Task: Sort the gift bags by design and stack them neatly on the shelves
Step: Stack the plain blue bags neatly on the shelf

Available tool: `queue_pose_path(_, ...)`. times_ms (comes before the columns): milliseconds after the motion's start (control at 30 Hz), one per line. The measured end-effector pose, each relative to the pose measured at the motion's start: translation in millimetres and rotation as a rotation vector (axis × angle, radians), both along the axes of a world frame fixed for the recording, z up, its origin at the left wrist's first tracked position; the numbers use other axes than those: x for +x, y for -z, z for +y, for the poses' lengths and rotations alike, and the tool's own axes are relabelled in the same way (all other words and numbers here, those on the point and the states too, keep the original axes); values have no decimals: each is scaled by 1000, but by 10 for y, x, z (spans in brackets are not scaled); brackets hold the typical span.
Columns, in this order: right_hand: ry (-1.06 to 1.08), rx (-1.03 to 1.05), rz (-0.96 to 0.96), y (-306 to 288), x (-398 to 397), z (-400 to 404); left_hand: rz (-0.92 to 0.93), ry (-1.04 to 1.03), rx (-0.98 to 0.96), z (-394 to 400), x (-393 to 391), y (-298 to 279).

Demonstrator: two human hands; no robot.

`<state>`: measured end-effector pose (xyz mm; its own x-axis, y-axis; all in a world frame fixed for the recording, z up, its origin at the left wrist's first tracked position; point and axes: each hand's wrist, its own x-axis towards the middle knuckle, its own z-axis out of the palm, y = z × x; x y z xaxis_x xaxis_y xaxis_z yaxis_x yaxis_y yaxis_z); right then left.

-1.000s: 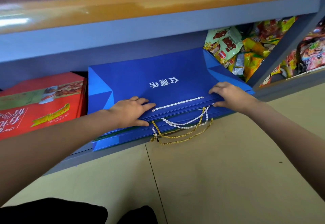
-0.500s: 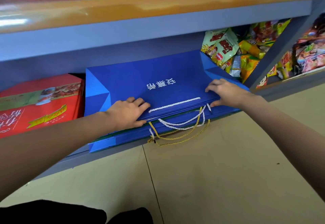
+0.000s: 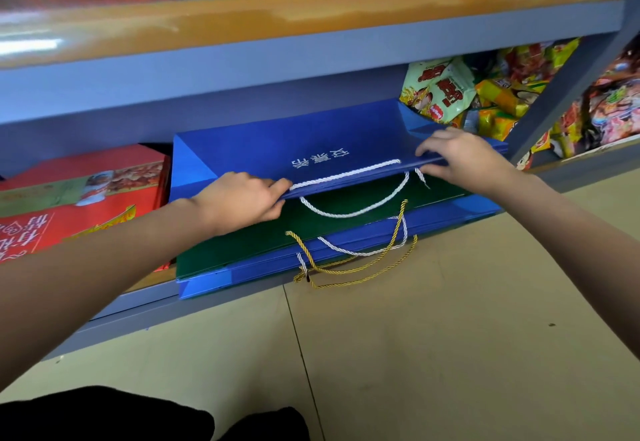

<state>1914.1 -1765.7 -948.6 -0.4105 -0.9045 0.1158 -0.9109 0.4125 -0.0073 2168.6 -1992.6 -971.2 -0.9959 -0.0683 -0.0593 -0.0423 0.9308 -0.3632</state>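
A flat blue gift bag with white lettering and a white cord handle tops a stack on the bottom shelf. My left hand pinches its near edge at the left and my right hand grips the same edge at the right, holding that edge raised. Under it lies a green gift bag with a gold cord handle trailing over the shelf front. More blue gift bags lie flat below the green one.
Red gift boxes sit on the shelf left of the stack. Snack packets fill the shelf's right end behind a slanted grey post. The upper shelf overhangs closely. Beige floor tiles lie below.
Both hands went from resting flat on the top blue bag to gripping its near edge and lifting it, which uncovered the green bag beneath.
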Motion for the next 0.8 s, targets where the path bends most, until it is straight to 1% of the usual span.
queue_pose_path(67,0,-82,25,-58,-14,-24,55,0,-21,-30,11,-58)
queue_pose_path(133,-6,-89,16,-116,-32,-52,149,20,18,-74,25,-65)
queue_pose_path(233,-14,15,-67,-172,1,-84,302,155,62,-120,46,-73)
queue_pose_path(333,6,108,-22,-142,85,-102,372,248,76,-151,49,-37)
queue_pose_path(400,31,135,46,-90,167,-110,374,285,73,-135,62,3)
queue_pose_path(500,-55,77,239,58,213,-86,365,310,84,-125,69,26)
queue_pose_path(567,-68,57,338,130,226,-71,383,325,118,-126,55,0)
queue_pose_path(633,-82,111,383,190,250,-67,373,378,135,-118,54,9)
queue_pose_path(733,-149,197,334,322,301,-8,295,470,112,-69,84,218)
queue_pose_path(800,-153,272,255,419,292,42,196,432,128,2,110,398)
